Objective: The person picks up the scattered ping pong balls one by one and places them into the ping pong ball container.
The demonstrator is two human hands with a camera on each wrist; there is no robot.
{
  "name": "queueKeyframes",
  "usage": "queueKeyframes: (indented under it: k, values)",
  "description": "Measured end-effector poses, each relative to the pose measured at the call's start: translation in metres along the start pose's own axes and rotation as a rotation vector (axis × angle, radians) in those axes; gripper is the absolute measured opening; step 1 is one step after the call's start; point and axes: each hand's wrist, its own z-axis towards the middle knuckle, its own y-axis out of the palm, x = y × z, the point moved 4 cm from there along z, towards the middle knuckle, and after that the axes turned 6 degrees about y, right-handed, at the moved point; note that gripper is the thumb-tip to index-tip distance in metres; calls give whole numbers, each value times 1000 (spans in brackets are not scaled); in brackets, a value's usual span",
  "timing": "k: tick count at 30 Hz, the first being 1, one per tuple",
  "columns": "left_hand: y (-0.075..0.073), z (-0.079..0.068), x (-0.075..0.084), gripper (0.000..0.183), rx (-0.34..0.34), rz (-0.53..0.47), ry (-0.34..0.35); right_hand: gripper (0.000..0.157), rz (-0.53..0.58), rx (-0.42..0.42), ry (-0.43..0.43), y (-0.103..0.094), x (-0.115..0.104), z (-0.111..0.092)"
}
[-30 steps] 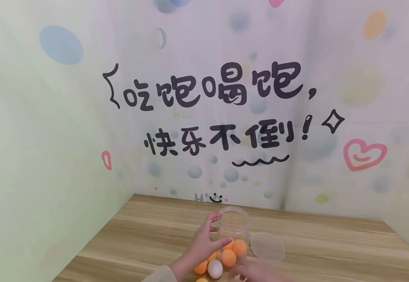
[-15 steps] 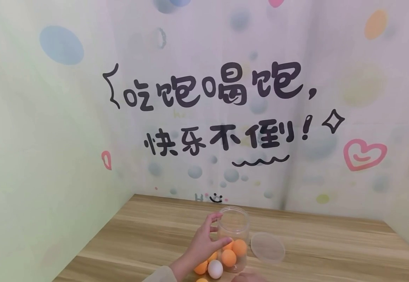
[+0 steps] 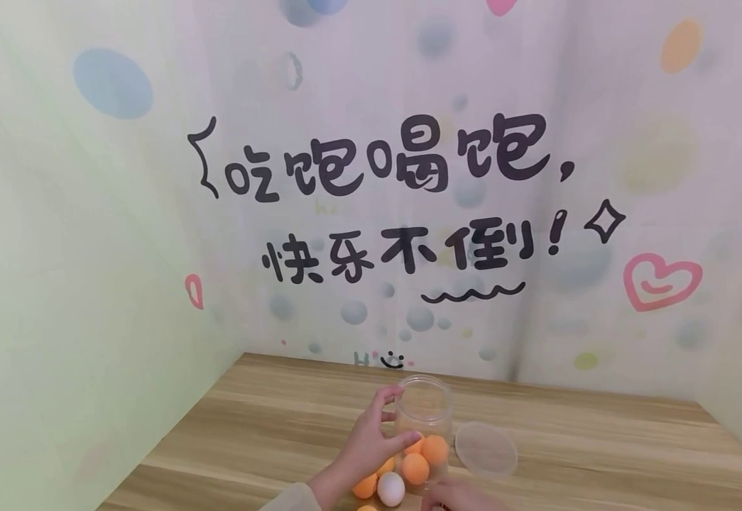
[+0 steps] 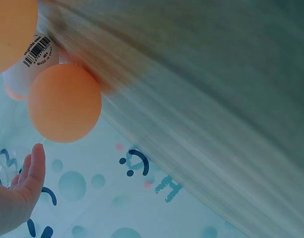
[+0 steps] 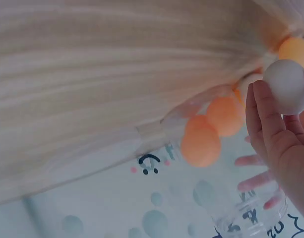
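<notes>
A clear plastic jar (image 3: 424, 406) stands upright, uncapped, with orange ping-pong balls (image 3: 416, 469) at its bottom. My left hand (image 3: 366, 446) grips the jar's left side, thumb in front and fingers behind. In the right wrist view, a white ping-pong ball (image 5: 285, 87) is held in the fingers of my right hand (image 5: 280, 139). That hand is low in front of the jar in the head view, partly cut off by the lower edge. Another white ping-pong ball (image 3: 390, 489) lies beside the jar, among loose orange balls (image 3: 365, 485).
A round translucent lid (image 3: 487, 448) lies flat on the wooden table (image 3: 601, 454), right of the jar. Printed cloth walls (image 3: 345, 298) rise behind and at the sides. Close to the left wrist camera is an orange ball (image 4: 65, 103).
My right hand drew back from the jar's front toward the lower edge, then came slightly up again. My left hand and the jar stay in place.
</notes>
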Motion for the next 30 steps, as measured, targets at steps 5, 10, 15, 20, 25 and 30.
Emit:
queueKeyframes:
  k: [5, 10, 15, 20, 25, 30]
  values:
    - [0, 0, 0, 61, 1, -17, -21, 12, 142, -42, 78, -18, -6, 0]
    - [0, 1, -2, 60, 4, -15, -35, 21, 171, -52, 274, -39, -15, 1]
    - [0, 1, -1, 60, 8, -28, -36, 23, 47, 9, 266, -57, -23, 4]
    - [0, 1, 1, 59, 4, -32, -30, 25, 51, 45, 227, -75, -28, 8]
    - [1, 1, -2, 59, 1, -24, -29, 24, 106, 40, 243, -92, -36, 12]
    - [0, 1, -4, 61, 4, -16, -36, 25, 78, 109, 177, -110, -47, 18]
